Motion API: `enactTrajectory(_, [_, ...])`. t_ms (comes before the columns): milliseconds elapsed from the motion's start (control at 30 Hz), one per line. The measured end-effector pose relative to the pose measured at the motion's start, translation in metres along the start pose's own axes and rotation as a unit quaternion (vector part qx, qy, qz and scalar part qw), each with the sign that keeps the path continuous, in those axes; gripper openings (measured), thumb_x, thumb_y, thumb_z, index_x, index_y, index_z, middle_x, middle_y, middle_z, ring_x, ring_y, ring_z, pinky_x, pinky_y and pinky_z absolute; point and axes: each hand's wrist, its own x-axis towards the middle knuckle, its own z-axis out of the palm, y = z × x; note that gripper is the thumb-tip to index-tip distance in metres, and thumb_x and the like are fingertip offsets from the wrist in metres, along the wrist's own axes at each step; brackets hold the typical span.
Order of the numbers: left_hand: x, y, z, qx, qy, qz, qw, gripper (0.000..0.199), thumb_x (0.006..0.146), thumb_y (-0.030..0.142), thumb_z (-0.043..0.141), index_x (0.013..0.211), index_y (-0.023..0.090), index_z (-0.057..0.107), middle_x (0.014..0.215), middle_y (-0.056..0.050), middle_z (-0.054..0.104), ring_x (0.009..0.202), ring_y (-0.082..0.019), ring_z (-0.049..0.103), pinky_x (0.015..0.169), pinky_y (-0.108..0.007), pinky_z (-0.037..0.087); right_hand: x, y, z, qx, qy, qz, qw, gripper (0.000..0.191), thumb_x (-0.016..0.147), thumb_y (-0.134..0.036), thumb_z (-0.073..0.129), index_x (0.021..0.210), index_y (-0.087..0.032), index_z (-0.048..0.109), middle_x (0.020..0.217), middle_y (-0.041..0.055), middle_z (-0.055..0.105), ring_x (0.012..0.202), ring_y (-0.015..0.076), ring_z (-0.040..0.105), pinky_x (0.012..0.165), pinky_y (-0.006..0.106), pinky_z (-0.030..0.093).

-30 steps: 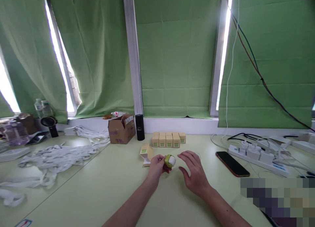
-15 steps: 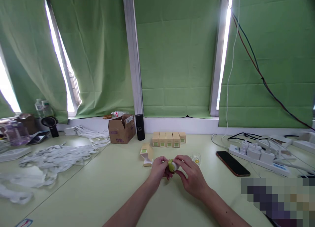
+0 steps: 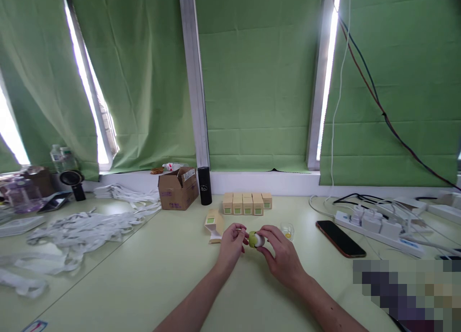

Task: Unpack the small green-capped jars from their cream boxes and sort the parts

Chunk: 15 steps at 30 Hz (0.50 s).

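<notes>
Between the thumb and fingers of my right hand [image 3: 283, 255] is a small rounded object [image 3: 257, 239], green on its left part and white on its right. It is held just above the table, and its exact kind is too small to tell. My left hand [image 3: 232, 248] is close at its left side, fingers loosely curled and apart, fingertips near the green part. Whether they touch it I cannot tell. Beyond my left hand lies an opened kraft paper box [image 3: 215, 224] with a green label. A clear plastic piece [image 3: 287, 231] with a yellow spot sits behind my right hand.
Several small kraft boxes [image 3: 248, 204] stand in a row at the back. Left of them are a black cylinder [image 3: 205, 185] and a cardboard carton [image 3: 178, 189]. White straps [image 3: 90, 231] spread leftward. A phone [image 3: 340, 239] and a power strip [image 3: 380, 232] lie right.
My left fingers have come away from around the green part. My right hand has shifted the object slightly to the right, and more of its green side shows.
</notes>
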Motion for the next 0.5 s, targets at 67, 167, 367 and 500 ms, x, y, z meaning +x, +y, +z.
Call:
enactTrajectory(67, [-0.002, 0.002, -0.001, 0.006, 0.010, 0.020, 1.000, 0.042, 0.075, 0.055, 0.073, 0.092, 0.019, 0.061, 0.077, -0.004, 0.071, 0.065, -0.016, 0.065, 0.045, -0.021, 0.042, 0.000, 0.002, 0.002, 0.030, 0.003, 0.042, 0.999, 0.027, 0.095, -0.021, 0.057, 0.120, -0.024, 0.064, 0.120, 0.0125, 0.067, 0.109, 0.0284, 0.065, 0.086, 0.042, 0.059])
enactTrajectory(167, [-0.004, 0.004, -0.001, 0.033, 0.020, 0.059, 0.997, 0.035, 0.079, 0.049, 0.071, 0.095, 0.019, 0.062, 0.083, -0.008, 0.074, 0.073, -0.019, 0.067, 0.049, -0.022, 0.044, 0.001, 0.005, 0.006, 0.128, 0.013, 0.140, 0.982, 0.022, 0.093, -0.031, 0.063, 0.113, -0.024, 0.067, 0.115, 0.0117, 0.069, 0.103, 0.0274, 0.067, 0.077, 0.037, 0.060])
enactTrajectory(367, [-0.004, 0.005, -0.001, 0.066, 0.017, 0.089, 0.994, 0.029, 0.084, 0.046, 0.066, 0.093, 0.019, 0.063, 0.081, -0.009, 0.075, 0.075, -0.021, 0.069, 0.058, -0.027, 0.050, 0.006, 0.014, 0.012, 0.414, 0.019, 0.322, 0.851, 0.046, 0.075, -0.057, 0.082, 0.097, -0.018, 0.072, 0.088, 0.0083, 0.072, 0.078, 0.0232, 0.068, 0.062, 0.035, 0.059])
enactTrajectory(500, [-0.004, 0.004, 0.001, 0.073, 0.001, 0.085, 0.994, 0.029, 0.084, 0.047, 0.066, 0.089, 0.018, 0.065, 0.075, -0.007, 0.073, 0.070, -0.019, 0.067, 0.058, -0.026, 0.050, 0.007, 0.016, 0.010, 0.531, 0.003, 0.376, 0.759, 0.052, 0.068, -0.059, 0.088, 0.092, -0.015, 0.073, 0.089, 0.0107, 0.074, 0.073, 0.0217, 0.068, 0.058, 0.033, 0.057])
